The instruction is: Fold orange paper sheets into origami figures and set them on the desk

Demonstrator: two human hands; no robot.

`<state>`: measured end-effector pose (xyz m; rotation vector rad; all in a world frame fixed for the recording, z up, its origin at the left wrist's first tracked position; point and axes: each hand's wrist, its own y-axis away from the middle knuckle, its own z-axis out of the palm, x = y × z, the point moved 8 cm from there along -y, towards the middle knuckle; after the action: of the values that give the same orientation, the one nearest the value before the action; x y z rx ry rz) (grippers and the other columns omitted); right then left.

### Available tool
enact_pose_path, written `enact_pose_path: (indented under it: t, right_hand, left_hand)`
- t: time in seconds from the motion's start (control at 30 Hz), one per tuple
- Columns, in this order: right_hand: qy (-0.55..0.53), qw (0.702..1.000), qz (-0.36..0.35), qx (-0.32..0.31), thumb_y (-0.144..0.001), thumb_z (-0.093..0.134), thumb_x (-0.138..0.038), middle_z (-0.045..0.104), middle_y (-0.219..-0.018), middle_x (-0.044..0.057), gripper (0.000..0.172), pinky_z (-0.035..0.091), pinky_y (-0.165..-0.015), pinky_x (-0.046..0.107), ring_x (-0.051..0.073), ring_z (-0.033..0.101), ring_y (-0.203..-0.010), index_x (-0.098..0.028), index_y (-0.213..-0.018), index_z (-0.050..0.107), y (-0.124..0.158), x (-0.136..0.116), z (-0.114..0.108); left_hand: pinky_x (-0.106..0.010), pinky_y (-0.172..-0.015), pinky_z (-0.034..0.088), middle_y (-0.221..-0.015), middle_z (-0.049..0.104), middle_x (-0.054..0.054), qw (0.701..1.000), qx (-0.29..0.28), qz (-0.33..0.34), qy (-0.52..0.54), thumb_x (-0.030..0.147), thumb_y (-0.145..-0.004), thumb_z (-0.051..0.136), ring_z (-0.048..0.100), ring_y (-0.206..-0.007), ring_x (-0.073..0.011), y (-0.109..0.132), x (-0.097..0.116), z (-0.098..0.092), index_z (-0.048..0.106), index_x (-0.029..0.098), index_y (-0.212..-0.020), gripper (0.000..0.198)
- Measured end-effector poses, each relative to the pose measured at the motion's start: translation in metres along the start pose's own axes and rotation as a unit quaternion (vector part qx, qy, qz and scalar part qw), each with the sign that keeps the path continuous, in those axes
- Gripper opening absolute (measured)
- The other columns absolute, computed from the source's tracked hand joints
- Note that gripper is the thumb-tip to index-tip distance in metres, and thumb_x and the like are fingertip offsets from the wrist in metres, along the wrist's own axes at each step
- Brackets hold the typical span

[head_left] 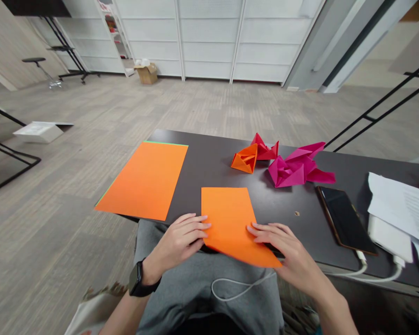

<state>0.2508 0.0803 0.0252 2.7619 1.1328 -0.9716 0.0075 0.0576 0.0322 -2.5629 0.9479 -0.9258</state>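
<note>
An orange sheet of paper (226, 214) lies in front of me at the near edge of the dark table, its lower end curving out past the edge over my lap. My left hand (185, 235) holds its left side, fingertips on top. On the right side, my right hand (282, 242) has its fingers on the upper face, with the thumb by the lower right corner. To the left lies a stack of larger orange sheets (146, 179) with a green edge showing. Beyond the paper sit folded paper pieces: orange (245, 159), red (265, 148) and magenta (296, 167).
A phone (344, 216) with a cable plugged in lies at the right of the table (209, 153). Beside it are a white power bank (389, 237) and printed papers (403, 204). A white cable (239, 281) loops over my lap. A cardboard box (146, 73) stands on the floor.
</note>
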Motion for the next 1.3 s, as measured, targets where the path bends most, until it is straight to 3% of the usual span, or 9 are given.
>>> enact_pose_path:
  t: [0.2, 0.33, 0.47, 0.57, 0.8, 1.0, 1.13, 1.2, 1.3]
  right_hand:
    - [0.013, 0.993, 0.076, 0.091, -0.093, 0.059, -0.034, 0.077, -0.102, 0.007, 0.015, 0.051, -0.087, 0.043, 0.026, 0.07, -0.094, -0.027, -0.095, 0.072, -0.012, 0.007, -0.018]
    - [-0.004, 0.968, 0.2, 0.152, -0.093, 0.054, -0.045, 0.071, -0.078, 0.005, 0.027, 0.049, -0.066, 0.033, 0.021, 0.063, -0.068, -0.023, -0.085, 0.067, -0.035, 0.028, -0.027]
    - [-0.075, 0.949, 0.23, 0.201, -0.092, 0.054, -0.042, 0.064, -0.071, -0.002, 0.045, 0.045, -0.061, 0.029, 0.017, 0.056, -0.06, -0.018, -0.131, 0.051, -0.056, 0.033, -0.028]
    - [-0.099, 0.945, 0.239, 0.201, -0.092, 0.054, -0.037, 0.063, -0.076, -0.003, 0.067, 0.046, -0.061, 0.029, 0.016, 0.056, -0.059, -0.017, -0.15, 0.029, -0.053, 0.034, -0.023]
    - [-0.027, 0.976, 0.183, 0.113, -0.095, 0.049, -0.031, 0.07, -0.094, 0.006, 0.025, 0.05, -0.08, 0.037, 0.022, 0.065, -0.088, -0.023, -0.099, 0.073, -0.04, 0.024, -0.008]
    - [-0.012, 0.979, 0.145, 0.143, -0.093, 0.053, -0.029, 0.068, -0.115, 0.008, 0.034, 0.05, -0.093, 0.041, 0.025, 0.064, -0.105, -0.025, -0.124, 0.065, -0.046, 0.015, -0.008]
    - [-0.052, 0.943, 0.175, 0.278, -0.09, 0.062, -0.028, 0.071, -0.107, 0.007, 0.069, 0.055, -0.087, 0.04, 0.022, 0.067, -0.09, -0.024, -0.152, 0.033, -0.025, 0.024, -0.021]
    - [-0.063, 0.942, 0.155, 0.291, -0.089, 0.065, -0.029, 0.072, -0.104, 0.007, 0.066, 0.055, -0.088, 0.041, 0.023, 0.069, -0.09, -0.024, -0.149, 0.039, -0.018, 0.022, -0.026]
    - [-0.056, 0.988, 0.052, 0.135, -0.088, 0.065, -0.028, 0.07, -0.124, 0.01, 0.03, 0.049, -0.102, 0.046, 0.028, 0.063, -0.118, -0.025, -0.118, 0.067, -0.027, 0.003, -0.02]
  left_hand:
    - [-0.041, -0.109, 0.047, -0.103, 0.076, -0.005, 0.995, -0.004, -0.091, 0.04, 0.023, -0.097, 0.054, 0.07, -0.107, -0.0203, -0.026, -0.011, -0.001, 0.068, 0.021, -0.096, 0.014]
    - [-0.029, -0.083, 0.055, -0.086, 0.072, -0.003, 0.976, 0.046, -0.207, 0.054, 0.031, -0.097, 0.052, 0.069, -0.084, -0.018, -0.04, -0.033, -0.005, 0.066, 0.021, -0.09, 0.018]
    - [-0.023, -0.071, 0.051, -0.081, 0.067, 0.001, 0.954, 0.095, -0.264, 0.102, 0.028, -0.096, 0.052, 0.066, -0.07, -0.0129, -0.044, -0.046, -0.002, 0.059, 0.021, -0.096, 0.01]
    - [-0.024, -0.072, 0.051, -0.082, 0.065, 0.001, 0.956, 0.119, -0.25, 0.096, 0.021, -0.095, 0.051, 0.065, -0.074, -0.0135, -0.044, -0.045, -0.001, 0.056, 0.021, -0.099, 0.006]
    - [-0.035, -0.083, 0.05, -0.09, 0.063, -0.003, 0.974, 0.098, -0.199, -0.051, 0.013, -0.091, 0.051, 0.06, -0.083, -0.0198, -0.039, -0.031, 0.001, 0.054, 0.019, -0.121, 0.031]
    - [-0.037, -0.089, 0.051, -0.094, 0.063, -0.004, 0.969, 0.112, -0.217, -0.043, 0.018, -0.091, 0.057, 0.06, -0.089, -0.0204, -0.033, -0.029, -0.001, 0.051, 0.017, -0.129, 0.038]
    - [-0.031, -0.088, 0.053, -0.09, 0.066, 0.003, 0.949, 0.138, -0.27, 0.092, 0.022, -0.082, 0.073, 0.065, -0.085, -0.0156, -0.022, -0.036, -0.001, 0.037, 0.022, -0.144, 0.072]
    - [-0.028, -0.086, 0.053, -0.09, 0.067, 0.002, 0.951, 0.129, -0.239, 0.147, 0.018, -0.086, 0.067, 0.066, -0.086, -0.0142, -0.024, -0.033, -0.002, 0.051, 0.024, -0.134, 0.051]
    - [-0.026, -0.081, 0.052, -0.093, 0.067, -0.004, 0.966, 0.112, -0.139, 0.186, 0.013, -0.091, 0.055, 0.066, -0.088, -0.0151, -0.033, -0.023, -0.009, 0.069, 0.021, -0.097, 0.018]
